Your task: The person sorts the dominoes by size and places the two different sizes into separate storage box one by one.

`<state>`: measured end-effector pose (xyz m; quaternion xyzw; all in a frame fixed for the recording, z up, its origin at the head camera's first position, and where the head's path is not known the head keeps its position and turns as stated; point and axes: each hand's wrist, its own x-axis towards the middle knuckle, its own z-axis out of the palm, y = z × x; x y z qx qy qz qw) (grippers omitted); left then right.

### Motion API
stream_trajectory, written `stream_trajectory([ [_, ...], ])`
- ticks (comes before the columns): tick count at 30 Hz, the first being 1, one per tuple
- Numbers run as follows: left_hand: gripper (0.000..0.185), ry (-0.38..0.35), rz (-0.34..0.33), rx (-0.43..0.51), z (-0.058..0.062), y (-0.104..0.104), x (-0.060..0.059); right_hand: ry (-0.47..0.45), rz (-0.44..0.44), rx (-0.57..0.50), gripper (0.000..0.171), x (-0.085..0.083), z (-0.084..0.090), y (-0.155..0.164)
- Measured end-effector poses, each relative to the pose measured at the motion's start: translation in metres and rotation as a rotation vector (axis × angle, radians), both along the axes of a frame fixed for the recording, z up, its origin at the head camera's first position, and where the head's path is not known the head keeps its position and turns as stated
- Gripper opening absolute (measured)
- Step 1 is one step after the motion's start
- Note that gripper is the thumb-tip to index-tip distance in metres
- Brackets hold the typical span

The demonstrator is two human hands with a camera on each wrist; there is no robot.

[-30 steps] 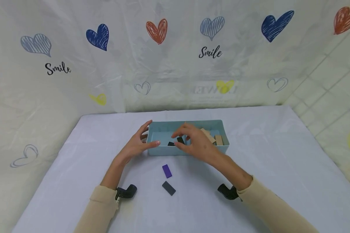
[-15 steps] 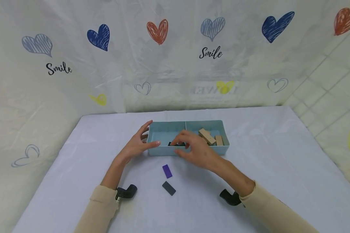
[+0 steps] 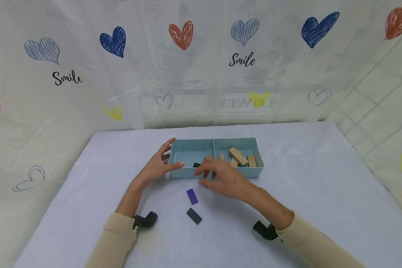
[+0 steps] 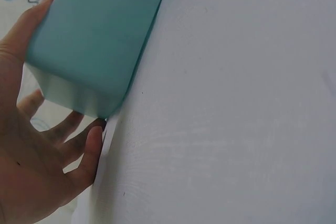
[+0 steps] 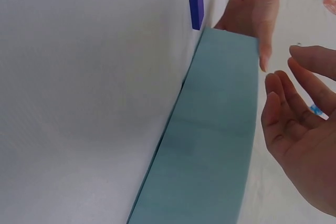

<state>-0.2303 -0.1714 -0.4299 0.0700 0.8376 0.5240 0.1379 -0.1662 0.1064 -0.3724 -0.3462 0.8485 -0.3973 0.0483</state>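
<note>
One light blue tray (image 3: 187, 173) stands at the centre of the head view on the table (image 3: 305, 193), divided into two compartments. The left compartment holds dark blocks (image 3: 197, 165); their number cannot be told, as the right hand covers part of them. The right compartment holds four wooden blocks (image 3: 238, 156) so far as can be seen, lying loosely against one another. The left hand (image 3: 157, 167) rests against the tray's left end, fingers straight, thumb on the near wall; it grips nothing. The right hand (image 3: 222, 178) hovers at the tray's near wall, fingers loosely spread and relaxed, holding nothing; the right wrist view confirms an empty palm. Two blocks lie on the table below the tray in the frame: one purple block (image 3: 192, 196) and, just beneath it, one dark grey block (image 3: 194, 216), apart from each other.
</note>
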Motion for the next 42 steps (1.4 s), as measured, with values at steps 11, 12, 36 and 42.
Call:
stream_trajectory([
  [11,0.099,-0.002,0.001,-0.001,-0.002,0.0,0.001,-0.072,0.022,0.111,0.019,0.005,-0.004,-0.003],
  [12,0.099,-0.001,0.002,-0.002,-0.002,0.0,0.001,-0.08,0.026,0.118,0.02,0.005,-0.004,-0.003],
  [36,0.099,0.021,-0.008,-0.01,-0.002,0.0,0.001,-0.21,0.064,0.25,0.034,0.007,-0.017,-0.009],
  [42,0.099,0.017,-0.014,-0.005,0.0,0.0,0.001,-0.219,0.064,0.277,0.038,0.007,-0.018,-0.012],
])
